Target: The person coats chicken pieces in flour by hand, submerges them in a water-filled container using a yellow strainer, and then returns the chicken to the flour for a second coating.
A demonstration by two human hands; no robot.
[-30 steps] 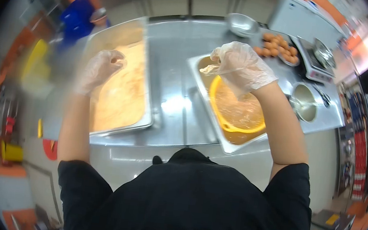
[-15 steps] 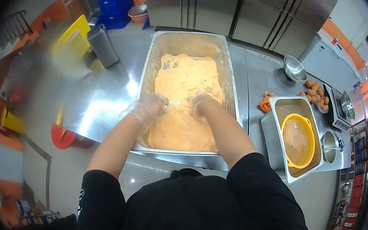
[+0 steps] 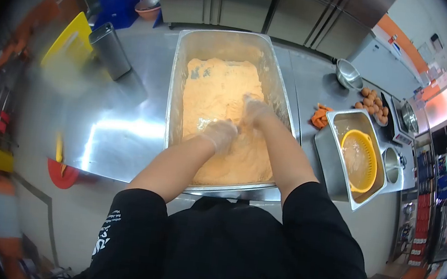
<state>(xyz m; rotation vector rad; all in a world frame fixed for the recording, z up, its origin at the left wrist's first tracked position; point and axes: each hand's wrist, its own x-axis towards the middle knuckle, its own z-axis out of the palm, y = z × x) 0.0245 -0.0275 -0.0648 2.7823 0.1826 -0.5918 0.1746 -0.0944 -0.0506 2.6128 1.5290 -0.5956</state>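
Note:
A deep steel pan (image 3: pixel 276 63) holds a wide layer of pale orange, flour-like powder (image 3: pixel 213 83). Both of my hands wear clear plastic gloves and work in this powder. My left hand (image 3: pixel 221 133) is near the middle of the pan, its fingers blurred and partly sunk in the powder. Just beyond it and to the right, my right hand (image 3: pixel 256 112) touches the powder, with its fingertips dusted and mostly hidden. A small patch of the pan's bottom shows at the far left of the layer.
Right of the pan, a smaller steel pan (image 3: pixel 330 171) holds a yellow basket (image 3: pixel 368 181) in liquid. Behind it are an orange cloth (image 3: pixel 321 116), several eggs (image 3: pixel 373 104), a steel bowl (image 3: pixel 348 74) and a scale (image 3: pixel 399 129). A steel container (image 3: pixel 109 52) stands left.
My left hand has moved right, from the pan's left side to its middle. My right hand has shifted slightly right and farther from me. The whole view has shifted a little.

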